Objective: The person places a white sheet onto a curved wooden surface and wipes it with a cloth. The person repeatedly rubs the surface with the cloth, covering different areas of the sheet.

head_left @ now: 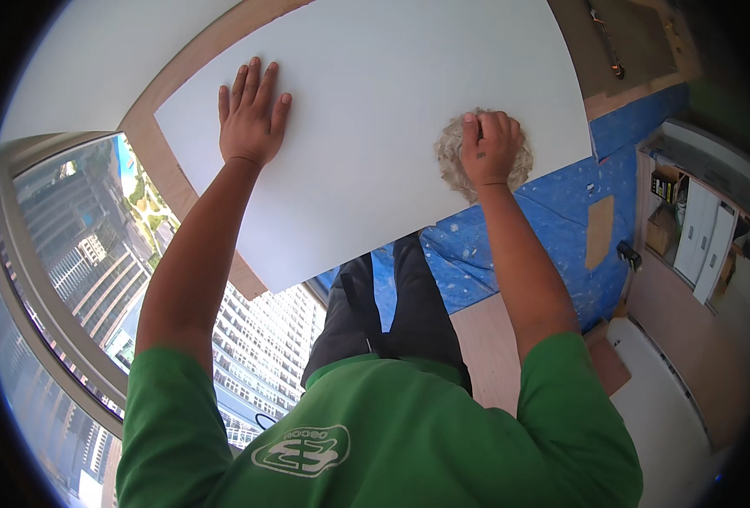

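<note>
A large white panel lies before me on a wooden board, whose brown edge shows along its left side. My left hand rests flat on the panel's left part, fingers stretched out and holding nothing. Toward the panel's right edge, my right hand is closed on a bunched, fluffy beige-grey cloth and presses it against the white surface. The fingertips sink into the bundle, so part of the grip is hidden.
To my left is a window with tall buildings outside. Blue sheeting covers the floor beyond the panel's near right edge. A brown piece lies on it. At the right stands a white cabinet with shelves.
</note>
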A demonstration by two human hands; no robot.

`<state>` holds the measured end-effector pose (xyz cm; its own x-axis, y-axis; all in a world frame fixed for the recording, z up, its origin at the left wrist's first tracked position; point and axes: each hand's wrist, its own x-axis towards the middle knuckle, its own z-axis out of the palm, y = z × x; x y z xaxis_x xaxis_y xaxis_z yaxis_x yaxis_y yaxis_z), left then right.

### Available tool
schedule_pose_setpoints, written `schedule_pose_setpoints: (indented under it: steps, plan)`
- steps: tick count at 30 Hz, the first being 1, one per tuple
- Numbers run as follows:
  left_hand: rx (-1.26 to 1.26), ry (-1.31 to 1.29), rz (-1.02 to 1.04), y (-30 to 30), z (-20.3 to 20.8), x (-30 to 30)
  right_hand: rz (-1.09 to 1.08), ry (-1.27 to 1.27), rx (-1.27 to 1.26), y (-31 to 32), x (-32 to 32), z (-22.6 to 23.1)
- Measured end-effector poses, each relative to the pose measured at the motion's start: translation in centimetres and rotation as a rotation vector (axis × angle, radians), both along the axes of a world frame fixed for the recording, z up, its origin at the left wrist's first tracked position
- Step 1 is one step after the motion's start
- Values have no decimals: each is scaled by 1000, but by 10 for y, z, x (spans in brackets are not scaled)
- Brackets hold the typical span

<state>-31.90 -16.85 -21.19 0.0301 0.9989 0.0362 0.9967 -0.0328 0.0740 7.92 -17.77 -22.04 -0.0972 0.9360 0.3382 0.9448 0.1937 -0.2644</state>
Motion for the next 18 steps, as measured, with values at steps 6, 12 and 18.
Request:
schedule_pose_setpoints:
  steps: [6, 12, 18]
  plan:
    - [-14, 12, 31, 0, 3, 5, -473, -145, -94, 55, 82, 22]
    - [-6, 30, 51, 2, 2, 3, -196, -50, -69, -47, -37, 5]
    - [-33, 34, 34, 2, 1, 0, -284, 21, -115, -18, 9, 16]
